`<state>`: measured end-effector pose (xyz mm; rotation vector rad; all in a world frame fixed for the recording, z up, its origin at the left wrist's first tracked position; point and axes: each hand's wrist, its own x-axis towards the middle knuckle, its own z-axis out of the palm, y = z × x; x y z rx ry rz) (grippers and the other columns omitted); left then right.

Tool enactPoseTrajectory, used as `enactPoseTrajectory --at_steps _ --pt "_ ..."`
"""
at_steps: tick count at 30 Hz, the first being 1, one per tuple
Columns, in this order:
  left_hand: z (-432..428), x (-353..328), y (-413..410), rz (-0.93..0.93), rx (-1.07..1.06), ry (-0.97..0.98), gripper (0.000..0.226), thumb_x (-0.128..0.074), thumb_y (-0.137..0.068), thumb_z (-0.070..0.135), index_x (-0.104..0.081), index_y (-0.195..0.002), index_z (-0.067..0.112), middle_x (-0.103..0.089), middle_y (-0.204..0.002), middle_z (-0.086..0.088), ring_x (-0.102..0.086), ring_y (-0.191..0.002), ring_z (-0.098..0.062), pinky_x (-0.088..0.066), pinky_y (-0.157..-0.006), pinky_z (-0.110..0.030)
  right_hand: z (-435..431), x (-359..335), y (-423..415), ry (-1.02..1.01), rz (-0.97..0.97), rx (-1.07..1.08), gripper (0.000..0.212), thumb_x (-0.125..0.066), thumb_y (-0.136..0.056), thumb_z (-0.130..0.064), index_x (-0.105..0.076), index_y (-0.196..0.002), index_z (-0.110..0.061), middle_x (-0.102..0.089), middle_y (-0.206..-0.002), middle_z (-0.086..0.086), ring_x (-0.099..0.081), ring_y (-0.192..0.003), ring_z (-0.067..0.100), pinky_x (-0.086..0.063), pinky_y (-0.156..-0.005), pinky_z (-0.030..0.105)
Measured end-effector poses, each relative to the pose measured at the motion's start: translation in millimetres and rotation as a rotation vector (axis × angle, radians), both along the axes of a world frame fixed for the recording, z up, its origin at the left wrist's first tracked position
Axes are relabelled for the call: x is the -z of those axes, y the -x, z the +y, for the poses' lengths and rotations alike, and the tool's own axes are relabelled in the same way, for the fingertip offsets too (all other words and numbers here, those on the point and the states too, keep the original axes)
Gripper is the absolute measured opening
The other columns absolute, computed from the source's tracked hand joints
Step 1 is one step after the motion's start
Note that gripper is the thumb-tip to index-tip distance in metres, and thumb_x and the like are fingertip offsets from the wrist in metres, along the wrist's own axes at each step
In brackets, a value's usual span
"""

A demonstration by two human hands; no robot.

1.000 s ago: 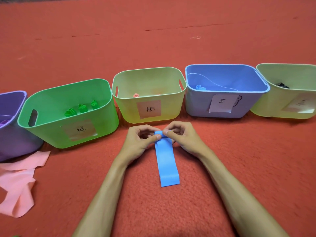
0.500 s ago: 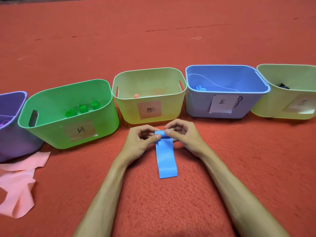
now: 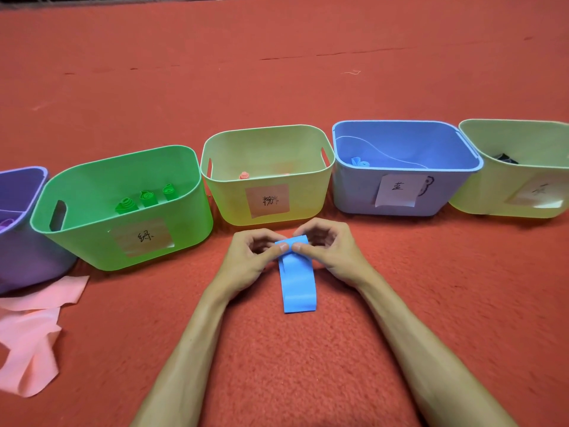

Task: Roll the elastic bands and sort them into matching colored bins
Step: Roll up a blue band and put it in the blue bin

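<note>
Fingers (image 3: pixel 282 247) of both hands are curled, pinching the rolled far end of the blue band (image 3: pixel 298 288), with the thumbs meeting on top; left hand (image 3: pixel 246 263) and right hand (image 3: pixel 334 254) flank it on the red floor (image 3: pixel 431 303), just in front of the middle yellow-green bin (image 3: pixel 234 208). Since a second ago the flat tail has got shorter and its near edge has drawn toward the hands; rolling is progressing, roughly half left by my guess. The blue bin (image 3: pixel 354 192) sits ahead-right, with a blue roll (image 3: pixel 360 163) inside; loose pink bands (image 3: pixel 30 334) lie far left.
</note>
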<state>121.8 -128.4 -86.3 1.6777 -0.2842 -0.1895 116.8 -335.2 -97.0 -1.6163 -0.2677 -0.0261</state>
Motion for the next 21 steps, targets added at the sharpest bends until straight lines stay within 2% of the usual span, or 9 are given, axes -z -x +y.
enactPoseTrajectory --at_steps 2,4,6,8,10,12,14,18,21 --pt "0.5 -0.7 0.3 0.008 -0.003 0.013 0.009 -0.076 -0.092 0.013 -0.078 -0.100 0.008 -0.077 -0.092 -0.016 -0.063 -0.078 -0.016 -0.041 -0.054 -0.018 1.2 -0.9 0.3 0.001 0.003 0.012 0.023 -0.085 -0.082 -0.014 -0.072 -0.099 -0.004 -0.073 -0.095 0.019 -0.064 -0.083 0.019 -0.053 -0.077 0.033" --pt "0.5 -2.0 0.8 0.001 -0.004 0.025 0.010 -0.076 -0.092 0.011 -0.077 -0.101 0.007 -0.077 -0.093 -0.015 -0.064 -0.078 -0.016 -0.041 -0.054 -0.020 2.8 -2.9 0.6 0.010 0.033 0.012 0.021 -0.081 -0.086 -0.022 -0.072 -0.096 -0.006 -0.072 -0.087 0.016 -0.063 -0.078 0.016 -0.053 -0.069 0.027" --pt "0.6 -2.6 1.2 -0.007 -0.002 0.030 0.011 -0.077 -0.090 0.006 -0.076 -0.101 0.007 -0.077 -0.088 -0.008 -0.064 -0.077 -0.014 -0.044 -0.055 -0.018 3.4 -4.1 1.6 0.005 0.071 0.000 0.013 -0.076 -0.094 -0.019 -0.072 -0.091 -0.006 -0.071 -0.078 0.007 -0.062 -0.069 0.010 -0.050 -0.057 0.022" --pt "1.8 -1.0 0.4 -0.015 0.009 0.043 0.015 -0.078 -0.087 -0.001 -0.075 -0.101 0.006 -0.076 -0.086 -0.004 -0.064 -0.076 -0.013 -0.048 -0.058 -0.017 2.5 -2.7 1.4 0.012 0.073 -0.003 0.008 -0.072 -0.095 -0.010 -0.073 -0.091 -0.003 -0.071 -0.076 0.006 -0.060 -0.063 0.006 -0.047 -0.053 0.018" --pt "2.9 -0.6 -0.2 -0.009 0.017 0.057 0.021 -0.081 -0.084 0.000 -0.074 -0.103 0.006 -0.076 -0.091 -0.008 -0.066 -0.079 -0.014 -0.050 -0.061 -0.017 1.2 -2.5 1.4 0.015 0.057 -0.002 0.005 -0.074 -0.093 -0.005 -0.074 -0.095 0.000 -0.074 -0.082 0.008 -0.064 -0.068 0.008 -0.049 -0.057 0.019" --pt "3.0 -1.1 -1.3 0.011 0.009 0.040 0.026 -0.083 -0.082 0.015 -0.074 -0.106 0.011 -0.076 -0.099 -0.012 -0.066 -0.082 -0.013 -0.049 -0.058 -0.018 -0.6 -2.3 0.7 -0.006 0.024 -0.007 0.010 -0.076 -0.090 -0.002 -0.076 -0.099 0.000 -0.078 -0.091 0.008 -0.069 -0.080 0.012 -0.054 -0.068 0.023" --pt "2.5 -1.7 -1.4 0.011 0.006 -0.005 0.024 -0.077 -0.087 0.028 -0.076 -0.106 0.014 -0.077 -0.100 -0.009 -0.066 -0.082 -0.007 -0.045 -0.054 -0.018 -2.3 -1.6 -0.1 -0.026 -0.004 -0.008 0.015 -0.078 -0.087 0.001 -0.076 -0.102 -0.001 -0.078 -0.095 0.010 -0.070 -0.087 0.016 -0.056 -0.078 0.029" --pt "2.2 2.4 -3.7 -0.015 0.013 -0.014 0.009 -0.072 -0.096 0.014 -0.077 -0.100 0.009 -0.079 -0.096 -0.007 -0.067 -0.082 -0.009 -0.043 -0.056 -0.016 -4.7 2.7 -2.3 -0.035 -0.013 -0.017 0.022 -0.080 -0.084 0.004 -0.076 -0.104 -0.003 -0.077 -0.098 0.014 -0.068 -0.089 0.019 -0.056 -0.082 0.033" --pt "3.9 1.5 -3.9 -0.022 0.003 0.023 0.015 -0.077 -0.090 0.018 -0.077 -0.102 0.008 -0.079 -0.097 -0.009 -0.067 -0.084 -0.013 -0.046 -0.062 -0.020 -1.3 1.0 -1.8 -0.032 0.002 0.000 0.027 -0.084 -0.081 -0.010 -0.074 -0.106 -0.004 -0.076 -0.100 0.016 -0.066 -0.087 0.018 -0.055 -0.079 0.027"
